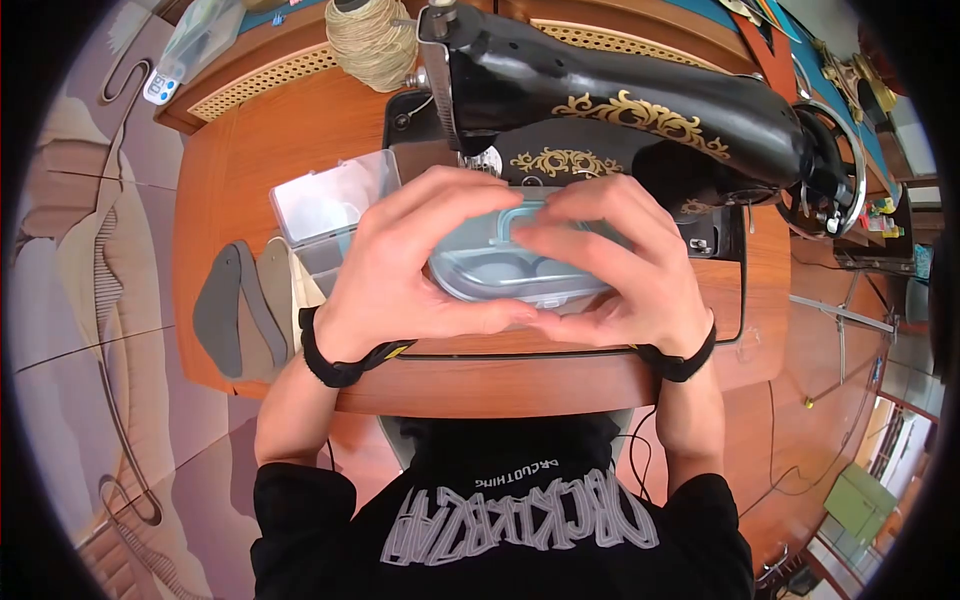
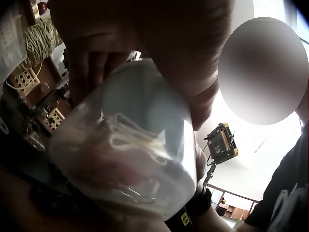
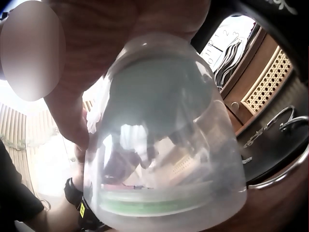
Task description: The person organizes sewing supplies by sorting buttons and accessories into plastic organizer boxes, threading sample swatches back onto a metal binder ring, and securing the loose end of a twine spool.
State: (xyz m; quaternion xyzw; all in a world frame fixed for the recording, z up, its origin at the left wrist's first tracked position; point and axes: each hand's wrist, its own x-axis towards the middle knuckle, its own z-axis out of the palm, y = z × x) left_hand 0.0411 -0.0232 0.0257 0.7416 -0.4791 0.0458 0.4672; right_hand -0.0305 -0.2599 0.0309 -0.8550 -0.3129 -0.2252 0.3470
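Between both hands (image 1: 395,260) sits a rounded, translucent plastic box (image 1: 500,268).

The head view (bowed at edges) is bright.

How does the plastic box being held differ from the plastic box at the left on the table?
The held box is closed; the table box stands open. The held box looks bluish and rounded; the table box is clearer and square-cornered. The held box is lifted; the table box rests on the wooden table. Both are see-through.
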